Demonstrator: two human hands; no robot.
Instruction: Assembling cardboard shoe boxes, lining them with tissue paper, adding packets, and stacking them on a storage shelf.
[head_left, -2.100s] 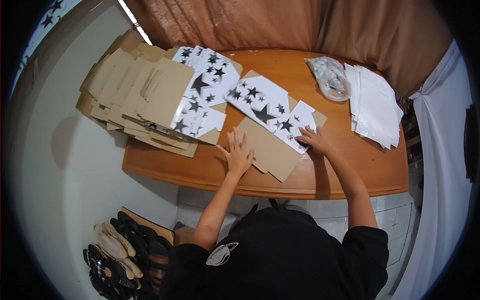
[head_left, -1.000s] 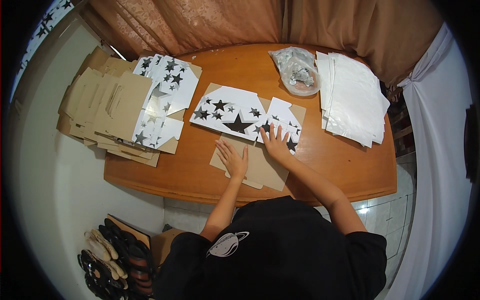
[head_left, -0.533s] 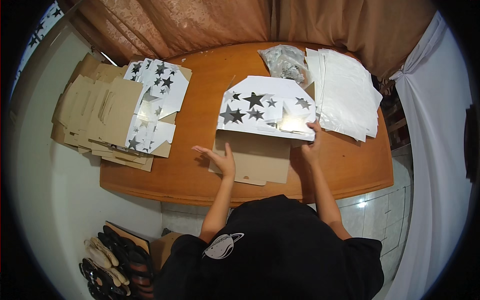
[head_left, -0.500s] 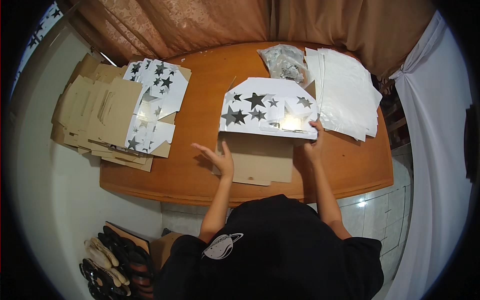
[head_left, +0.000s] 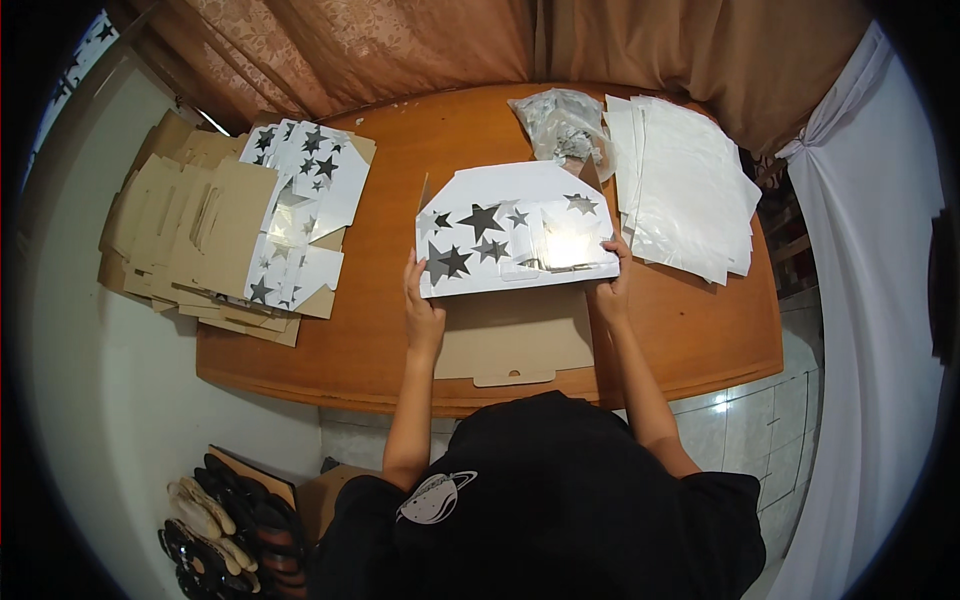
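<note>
A cardboard box blank (head_left: 510, 190), white with dark and shiny stars on its upper panel, is folded partway at the middle of the table. Its plain brown panel (head_left: 520, 335) extends toward me, ending in a small tab at the near edge. My left hand (head_left: 422, 305) grips the left corner of the white panel, fingers along its side. My right hand (head_left: 613, 283) is closed on the right corner. Brown side flaps stand up at both ends of the box blank.
A stack of flat cardboard blanks (head_left: 215, 225) lies at the table's left. A clear plastic bag (head_left: 560, 115) with grey contents sits at the back, beside white sheets (head_left: 685, 190) on the right. Shoes (head_left: 215, 520) stand by the wall at lower left.
My left hand, open and apart from the cardboard before, now holds its left corner. The box blank has shifted left and slightly toward me, with my right hand still on it.
</note>
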